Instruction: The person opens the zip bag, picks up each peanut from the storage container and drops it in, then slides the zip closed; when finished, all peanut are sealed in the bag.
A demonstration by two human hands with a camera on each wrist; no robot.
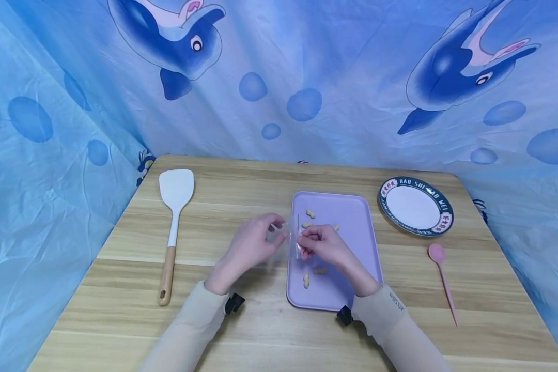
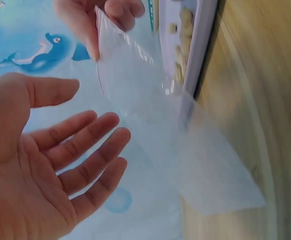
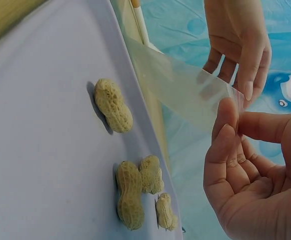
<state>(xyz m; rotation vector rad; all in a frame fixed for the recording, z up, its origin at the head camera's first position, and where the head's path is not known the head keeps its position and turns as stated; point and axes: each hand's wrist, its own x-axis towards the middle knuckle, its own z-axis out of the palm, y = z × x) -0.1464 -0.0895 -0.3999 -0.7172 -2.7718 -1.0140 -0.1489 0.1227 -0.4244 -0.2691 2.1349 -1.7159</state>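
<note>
My right hand (image 1: 327,245) pinches the top edge of a clear zip-lock bag (image 2: 135,85) between thumb and fingertips, over the left side of a purple tray (image 1: 353,222). A thin reddish line runs along the bag's top edge. The bag hangs slack and slants downward in the left wrist view. Beside it is my left hand (image 1: 256,240), its fingers loosely spread and holding nothing. Several unshelled peanuts (image 3: 113,106) lie on the tray below and around the right hand, which partly hides some of them in the head view.
A white spatula (image 1: 175,194) with a wooden handle lies at the left of the wooden table (image 1: 242,186). To the right of the tray are a dark-rimmed white plate (image 1: 411,206) and a pink spoon (image 1: 437,253). A blue dolphin-print curtain (image 1: 269,51) hangs behind.
</note>
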